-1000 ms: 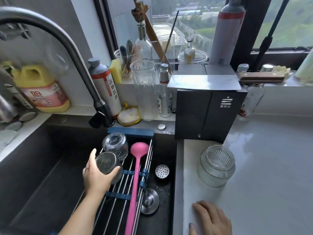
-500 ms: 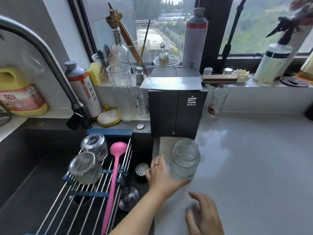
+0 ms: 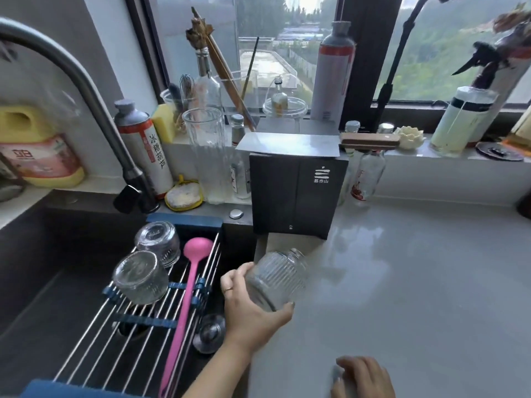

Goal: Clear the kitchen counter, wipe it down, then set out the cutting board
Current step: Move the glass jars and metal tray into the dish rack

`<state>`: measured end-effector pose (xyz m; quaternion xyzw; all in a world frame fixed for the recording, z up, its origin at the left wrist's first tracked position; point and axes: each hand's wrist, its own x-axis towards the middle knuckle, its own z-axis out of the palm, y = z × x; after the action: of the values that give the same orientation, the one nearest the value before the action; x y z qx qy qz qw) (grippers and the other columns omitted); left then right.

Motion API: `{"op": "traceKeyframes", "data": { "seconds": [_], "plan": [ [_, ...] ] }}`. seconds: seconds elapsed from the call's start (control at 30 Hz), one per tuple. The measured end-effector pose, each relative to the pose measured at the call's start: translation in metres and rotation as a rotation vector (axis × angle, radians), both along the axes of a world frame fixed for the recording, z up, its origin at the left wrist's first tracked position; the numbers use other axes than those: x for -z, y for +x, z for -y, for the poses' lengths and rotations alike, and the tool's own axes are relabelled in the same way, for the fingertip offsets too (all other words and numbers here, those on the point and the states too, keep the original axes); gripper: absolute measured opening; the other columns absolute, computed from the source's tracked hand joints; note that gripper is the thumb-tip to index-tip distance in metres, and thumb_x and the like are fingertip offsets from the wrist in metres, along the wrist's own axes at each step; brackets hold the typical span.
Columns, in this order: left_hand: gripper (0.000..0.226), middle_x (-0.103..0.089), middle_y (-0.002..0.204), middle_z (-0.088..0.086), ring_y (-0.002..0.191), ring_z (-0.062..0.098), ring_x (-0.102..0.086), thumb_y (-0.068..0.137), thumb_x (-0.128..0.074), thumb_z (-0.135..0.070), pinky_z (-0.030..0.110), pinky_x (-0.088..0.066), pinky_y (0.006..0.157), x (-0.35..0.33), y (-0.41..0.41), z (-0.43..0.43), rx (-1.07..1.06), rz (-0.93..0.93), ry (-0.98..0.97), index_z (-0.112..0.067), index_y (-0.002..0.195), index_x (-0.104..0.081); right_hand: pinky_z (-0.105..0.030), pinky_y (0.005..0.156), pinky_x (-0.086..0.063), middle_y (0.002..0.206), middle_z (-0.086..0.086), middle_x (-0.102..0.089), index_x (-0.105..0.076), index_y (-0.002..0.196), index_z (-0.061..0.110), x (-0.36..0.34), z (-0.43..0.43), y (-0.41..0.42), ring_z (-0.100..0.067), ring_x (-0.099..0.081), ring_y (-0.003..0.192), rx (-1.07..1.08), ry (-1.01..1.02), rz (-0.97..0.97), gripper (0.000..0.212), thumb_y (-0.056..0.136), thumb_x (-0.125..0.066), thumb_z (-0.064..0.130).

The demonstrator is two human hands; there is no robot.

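My left hand (image 3: 250, 305) grips a ribbed glass jar (image 3: 277, 278) by its base and holds it tilted, mouth pointing away, just above the left edge of the grey counter (image 3: 416, 282). My right hand (image 3: 362, 379) rests on the counter at the bottom edge of the view, fingers loosely bent and holding nothing. Two glass jars (image 3: 140, 275) (image 3: 158, 239) sit upside down on the roll-up drying rack (image 3: 123, 326) over the sink, beside a pink ladle (image 3: 184, 297).
A black box-shaped appliance (image 3: 296, 193) stands at the counter's back left. The faucet (image 3: 94, 110) arches over the dark sink (image 3: 43, 268). Bottles, a tall glass (image 3: 205, 150) and utensils crowd the windowsill. A glass bottle (image 3: 367, 176) stands by the back wall.
My left hand left the jar on the rack, crossed to the counter, took hold of the ribbed jar and lifted and tilted it. My right hand has barely moved.
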<state>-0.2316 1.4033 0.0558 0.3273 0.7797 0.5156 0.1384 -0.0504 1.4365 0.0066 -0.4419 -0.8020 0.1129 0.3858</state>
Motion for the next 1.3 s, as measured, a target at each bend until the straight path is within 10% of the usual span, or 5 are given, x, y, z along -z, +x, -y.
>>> {"op": "traceKeyframes", "data": {
  "seconds": [0.33, 0.6, 1.3],
  "plan": [
    [0.085, -0.044, 0.124, 0.017, 0.113, 0.038, -0.04, 0.049, -0.084, -0.029, 0.047, -0.04, 0.094, -0.028, -0.118, 0.147, -0.643, -0.257, -0.37, -0.015, 0.124, -0.048, -0.002, 0.079, -0.031, 0.051, -0.017, -0.057, -0.064, 0.057, 0.001, 0.001, 0.003, -0.006, -0.031, -0.058, 0.05, -0.03, -0.168, -0.079, 0.04, 0.06, -0.038, 0.032],
    [0.089, -0.042, 0.131, 0.012, 0.117, 0.037, -0.036, 0.053, -0.079, -0.042, 0.041, -0.037, 0.095, 0.013, -0.155, 0.164, -0.495, -0.252, -0.672, -0.017, 0.13, -0.041, 0.001, 0.084, -0.027, 0.06, -0.017, -0.062, -0.067, 0.064, 0.003, 0.004, 0.006, 0.002, -0.026, -0.052, 0.058, -0.031, -0.185, -0.05, 0.038, 0.064, -0.04, 0.03],
    [0.083, -0.028, 0.147, 0.015, 0.136, 0.03, -0.014, 0.056, -0.052, -0.047, 0.055, -0.013, 0.108, -0.009, -0.09, 0.1, -0.385, -0.271, -0.445, -0.018, 0.132, -0.037, -0.022, 0.066, -0.038, 0.066, -0.011, -0.063, -0.066, 0.07, 0.005, -0.012, 0.013, 0.008, -0.015, -0.045, 0.073, -0.038, -0.199, 0.071, 0.026, 0.066, -0.046, 0.021]
  ]
}}
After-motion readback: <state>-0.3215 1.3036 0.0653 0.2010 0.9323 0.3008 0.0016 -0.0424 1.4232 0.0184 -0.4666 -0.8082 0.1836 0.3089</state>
